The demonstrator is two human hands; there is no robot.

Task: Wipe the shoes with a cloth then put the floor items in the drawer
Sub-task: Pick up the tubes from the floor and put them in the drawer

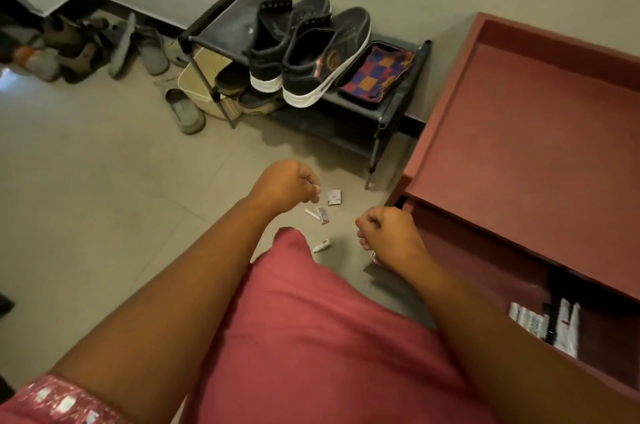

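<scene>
A pair of black high-top shoes (308, 53) with white soles stands on a black shoe rack (384, 119). Beside them a checked purple-and-orange cloth (377, 72) lies in a black tray. On the floor lie a small white packet (334, 197), a white stick with a red-and-white sachet (318, 215) and a small tube (322, 245). My left hand (287, 186) hovers just left of the packet with its fingers curled and nothing visible in them. My right hand (389, 233) is curled too, right of the tube, and a thin pale item (373, 254) pokes out beneath it.
A red-brown cabinet (540, 153) stands at the right, its drawer (485, 268) pulled open with white packets (543, 323) inside. Slippers and sandals (152, 53) lie along the wall at the left, one grey slipper (185, 112) by the rack. My pink-clad knee (311, 337) fills the foreground.
</scene>
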